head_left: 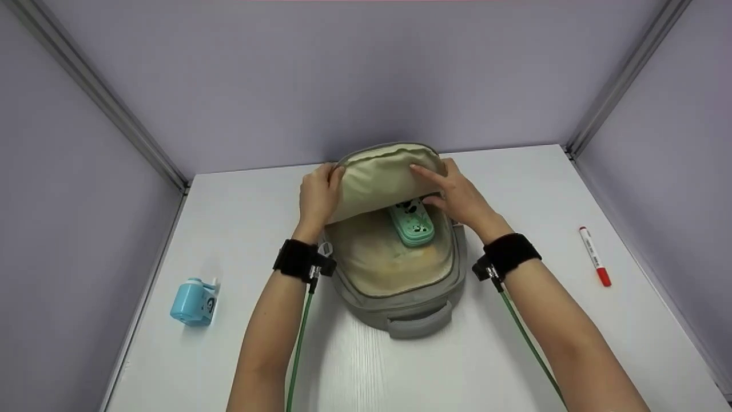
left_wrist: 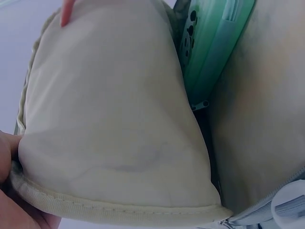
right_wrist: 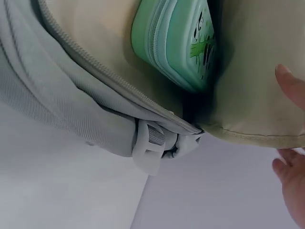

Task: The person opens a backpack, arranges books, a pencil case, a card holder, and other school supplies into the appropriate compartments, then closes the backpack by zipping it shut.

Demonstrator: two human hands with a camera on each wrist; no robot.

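Your left grip [head_left: 319, 193] pinched the flap [head_left: 374, 183], your right grip [head_left: 462, 197] lay spread against it, unclenched, and holding it taut seemed wisest, the case [head_left: 414, 224] lying in the bag [head_left: 372, 317] near the table's [head_left: 251, 229] far-edge middle.

Opens beneath the raised backpack flap [head_left: 374, 182], partly blocked by the pencil case [head_left: 414, 227]; leaves room on the counter [head_left: 543, 197] beside the red marker [head_left: 595, 256].

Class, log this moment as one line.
left grip: holds flap | right grip: holds flap | green case: in open backpack | marker: on table
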